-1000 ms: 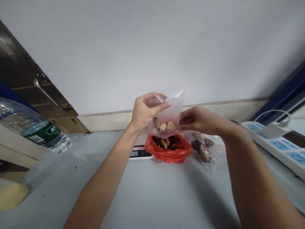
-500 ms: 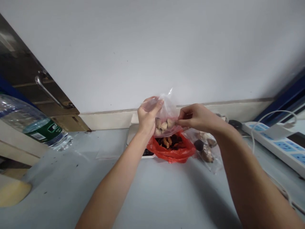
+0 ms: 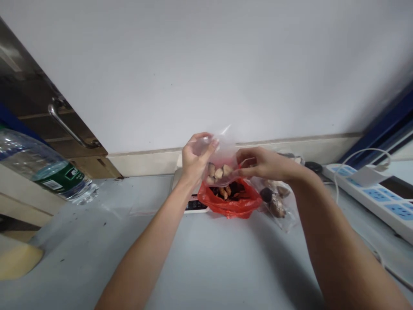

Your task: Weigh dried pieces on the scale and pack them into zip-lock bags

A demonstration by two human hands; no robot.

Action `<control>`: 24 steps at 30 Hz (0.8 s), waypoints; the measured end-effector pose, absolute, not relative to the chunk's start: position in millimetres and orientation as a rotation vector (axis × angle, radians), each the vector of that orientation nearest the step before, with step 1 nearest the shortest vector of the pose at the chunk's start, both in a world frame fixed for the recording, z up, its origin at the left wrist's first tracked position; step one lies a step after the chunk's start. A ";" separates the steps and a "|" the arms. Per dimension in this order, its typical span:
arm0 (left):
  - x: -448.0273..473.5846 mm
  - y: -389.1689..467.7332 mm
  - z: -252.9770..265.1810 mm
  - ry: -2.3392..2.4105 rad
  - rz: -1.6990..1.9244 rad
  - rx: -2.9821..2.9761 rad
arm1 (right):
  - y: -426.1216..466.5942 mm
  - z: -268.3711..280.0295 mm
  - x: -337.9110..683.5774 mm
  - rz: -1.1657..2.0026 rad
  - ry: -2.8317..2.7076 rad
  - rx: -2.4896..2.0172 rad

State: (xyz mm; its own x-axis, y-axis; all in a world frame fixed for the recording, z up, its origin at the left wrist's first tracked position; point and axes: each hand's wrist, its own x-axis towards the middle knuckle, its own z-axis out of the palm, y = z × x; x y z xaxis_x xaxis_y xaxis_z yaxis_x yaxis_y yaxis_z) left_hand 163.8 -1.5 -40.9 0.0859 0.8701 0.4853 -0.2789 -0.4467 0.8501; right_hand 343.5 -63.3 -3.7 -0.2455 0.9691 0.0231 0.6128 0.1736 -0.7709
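My left hand (image 3: 195, 158) grips the upper left side of a clear plastic bag (image 3: 226, 148). Several pale, chunky pieces (image 3: 219, 173) lie in the bottom of that bag. My right hand (image 3: 258, 163) is closed at the bag's right edge, thumb and fingertips together; a bit of red shows by the fingertips. Right below the clear bag sits an open red plastic bag (image 3: 230, 210) with dark and orange-brown dried pieces (image 3: 237, 189) inside. A kitchen scale (image 3: 196, 206) with a dark display is partly hidden behind my left forearm and the red bag.
Right of the red bag lies another clear bag (image 3: 275, 204) with brown and dark lumps. A white power strip (image 3: 371, 193) with cables runs along the right. At left are a large water bottle (image 3: 61, 174) and a metal handle (image 3: 72, 127). A wall (image 3: 206, 69) rises behind.
The clear bag has shifted slightly left and down with my left hand, its top spread wider. My right hand has moved slightly left. The view has shifted a little.
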 end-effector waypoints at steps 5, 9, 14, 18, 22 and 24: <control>142.0 -8.1 -37.0 0.568 1.386 1.616 | -63.6 -0.9 348.9 0.765 -1.980 -1.518; 120.0 -11.5 -38.7 0.701 1.042 1.835 | -67.5 2.5 358.2 0.790 -1.890 -1.494; 116.2 -14.0 -47.4 0.789 1.005 1.850 | -67.3 0.0 356.4 0.842 -1.894 -1.474; 120.8 -14.4 -49.7 0.763 1.056 1.764 | -64.6 -3.2 353.3 0.870 -1.864 -1.468; 116.2 -11.9 -46.3 0.783 1.080 1.763 | -65.0 -1.6 363.0 0.771 -1.852 -1.522; 113.4 -10.9 -44.1 0.812 1.091 1.773 | -66.3 -0.2 367.8 0.750 -1.845 -1.546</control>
State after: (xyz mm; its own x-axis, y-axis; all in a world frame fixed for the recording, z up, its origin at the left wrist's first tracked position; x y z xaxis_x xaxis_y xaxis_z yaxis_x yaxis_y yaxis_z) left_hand 113.4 -10.9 -44.1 0.4011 0.8506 0.3398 0.0811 -0.4025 0.9118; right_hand 367.8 -66.3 -0.2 -0.1320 0.9867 0.0946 0.6408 0.1577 -0.7514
